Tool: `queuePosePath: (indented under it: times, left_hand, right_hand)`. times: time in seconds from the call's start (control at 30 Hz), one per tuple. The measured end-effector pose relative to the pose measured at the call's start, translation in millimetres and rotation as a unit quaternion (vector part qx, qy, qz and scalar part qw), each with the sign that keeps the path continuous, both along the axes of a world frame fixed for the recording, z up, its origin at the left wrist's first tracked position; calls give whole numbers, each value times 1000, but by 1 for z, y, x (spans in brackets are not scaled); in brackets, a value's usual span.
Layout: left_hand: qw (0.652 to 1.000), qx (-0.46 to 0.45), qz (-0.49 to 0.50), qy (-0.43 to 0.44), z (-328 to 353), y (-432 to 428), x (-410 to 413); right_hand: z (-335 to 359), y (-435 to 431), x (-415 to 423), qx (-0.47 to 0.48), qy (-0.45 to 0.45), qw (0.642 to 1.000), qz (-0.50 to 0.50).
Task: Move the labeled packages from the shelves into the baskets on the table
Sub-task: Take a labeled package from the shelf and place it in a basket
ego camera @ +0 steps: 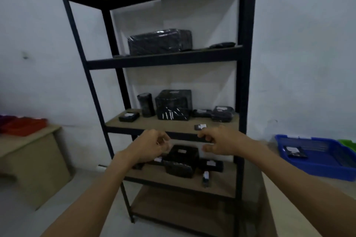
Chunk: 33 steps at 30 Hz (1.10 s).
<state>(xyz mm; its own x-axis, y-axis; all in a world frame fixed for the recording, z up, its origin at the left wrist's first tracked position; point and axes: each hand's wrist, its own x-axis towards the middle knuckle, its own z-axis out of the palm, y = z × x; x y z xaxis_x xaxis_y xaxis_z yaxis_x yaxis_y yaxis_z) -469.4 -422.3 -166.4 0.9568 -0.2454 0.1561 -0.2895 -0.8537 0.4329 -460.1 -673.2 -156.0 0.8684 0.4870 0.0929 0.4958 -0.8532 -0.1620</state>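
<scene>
A black metal shelving unit (244,82) with wooden boards is seen against a white wall, and black wrapped packages with white labels are kept on it. On the upper board a large wrapped package (159,42) is placed. On the middle board a flat package (128,117), a cylinder package (145,105) and a box package (174,105) are stood in a row, and a small package (200,127) is laid at the near edge, more to the right. On the lower board a labeled box (182,159) is set, partly hidden by the hands. The left hand (152,144) is raised before this board with the fingers loosely curled, and nothing is seen in it. The right hand (217,140) is held just under the small package, fingers half bent and thumb apart, and nothing is grasped by it; the view is blurred here. At the right a blue basket (317,167) is placed, with one labeled package (294,151) already inside it, and a green basket (348,143) is partly seen behind. At the far left a red basket (25,126) is rested on a table (28,140).
</scene>
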Motion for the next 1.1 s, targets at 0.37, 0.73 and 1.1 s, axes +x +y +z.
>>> queuePosePath:
  times: [0.37, 0.73, 1.1]
  left_hand:
    - [995, 29, 63, -73, 77, 169, 82]
    - [991, 31, 39, -121, 112, 316, 213]
    - [965, 24, -35, -258, 159, 401, 368]
  right_hand:
    - [70, 152, 110, -18, -94, 994, 48]
    - [117, 304, 222, 9, -123, 992, 18]
    - [171, 413, 329, 26, -210, 977, -38]
